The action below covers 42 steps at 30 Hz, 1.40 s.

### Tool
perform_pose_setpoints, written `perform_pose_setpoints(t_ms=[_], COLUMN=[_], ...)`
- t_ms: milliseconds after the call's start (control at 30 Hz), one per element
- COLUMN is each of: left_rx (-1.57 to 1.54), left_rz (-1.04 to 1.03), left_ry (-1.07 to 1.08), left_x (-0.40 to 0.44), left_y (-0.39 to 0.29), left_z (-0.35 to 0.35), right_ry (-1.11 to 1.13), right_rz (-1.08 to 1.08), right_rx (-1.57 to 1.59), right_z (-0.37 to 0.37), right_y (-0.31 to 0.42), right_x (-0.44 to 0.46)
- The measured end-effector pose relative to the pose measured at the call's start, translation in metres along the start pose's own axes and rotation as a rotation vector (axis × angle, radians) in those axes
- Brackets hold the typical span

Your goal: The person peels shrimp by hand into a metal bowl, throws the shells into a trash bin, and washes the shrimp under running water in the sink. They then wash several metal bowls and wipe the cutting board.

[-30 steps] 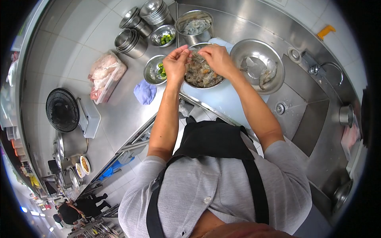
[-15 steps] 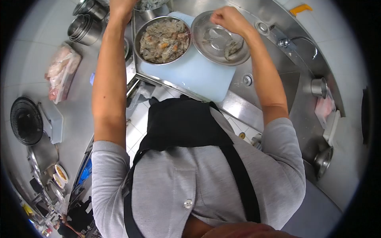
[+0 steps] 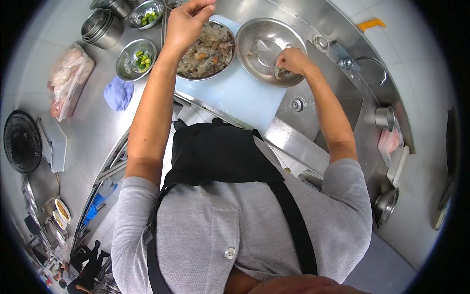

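R hand [image 3: 292, 61] now down in bowl [image 3: 251, 45], 1 o'clock, touching prawn [image 3: 277, 73]; L hand [image 3: 184, 25] apart, 11 o'clock, both grips unclear.

Commercial kitchen, steel sink [image 3: 299, 100] and bowls [image 3: 136, 60]

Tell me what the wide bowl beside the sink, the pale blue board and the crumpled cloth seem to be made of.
Wide bowl: metal, probably stainless steel, smooth and fairly shiny; it is silver-grey with bright highlights.
Pale blue board: likely plastic, with a smooth, even colour and no visible grain.
Crumpled cloth: soft, matt fabric by its folds; cotton or synthetic, I can't tell.
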<state>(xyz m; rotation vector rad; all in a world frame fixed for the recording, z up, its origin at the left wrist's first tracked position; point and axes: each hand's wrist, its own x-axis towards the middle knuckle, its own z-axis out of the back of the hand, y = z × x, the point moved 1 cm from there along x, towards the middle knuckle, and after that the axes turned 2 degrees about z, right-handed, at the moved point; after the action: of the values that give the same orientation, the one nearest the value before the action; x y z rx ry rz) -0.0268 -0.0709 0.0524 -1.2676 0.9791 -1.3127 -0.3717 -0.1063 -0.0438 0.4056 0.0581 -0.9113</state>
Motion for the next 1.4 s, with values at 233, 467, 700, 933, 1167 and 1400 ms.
perform_pose_setpoints(t_ms=[233, 467, 700, 933, 1167, 1400], left_rx=[-0.009, 0.045, 0.141, 0.144, 0.187, 0.129], left_rz=[-0.005, -0.027, -0.014, 0.086, 0.001, -0.033], left_ry=[-0.001, 0.046, 0.099, 0.091, 0.066, 0.067], left_x=[-0.013, -0.018, -0.03, -0.036, -0.033, -0.028], left_y=[-0.007, 0.009, 0.009, -0.003, -0.001, 0.017], left_z=[-0.005, -0.017, -0.033, -0.028, -0.027, -0.031], right_ry=[-0.134, -0.151, -0.126, -0.083, -0.33, -0.64], right_rz=[-0.143, -0.033, 0.03, 0.039, 0.116, 0.285], right_rx=[-0.216, -0.28, -0.165, -0.211, 0.045, 0.397], right_z=[-0.001, -0.013, 0.002, -0.003, 0.055, 0.08], right_y=[-0.005, 0.001, 0.005, 0.008, 0.044, 0.109], right_x=[0.005, 0.005, 0.013, 0.018, 0.019, 0.035])
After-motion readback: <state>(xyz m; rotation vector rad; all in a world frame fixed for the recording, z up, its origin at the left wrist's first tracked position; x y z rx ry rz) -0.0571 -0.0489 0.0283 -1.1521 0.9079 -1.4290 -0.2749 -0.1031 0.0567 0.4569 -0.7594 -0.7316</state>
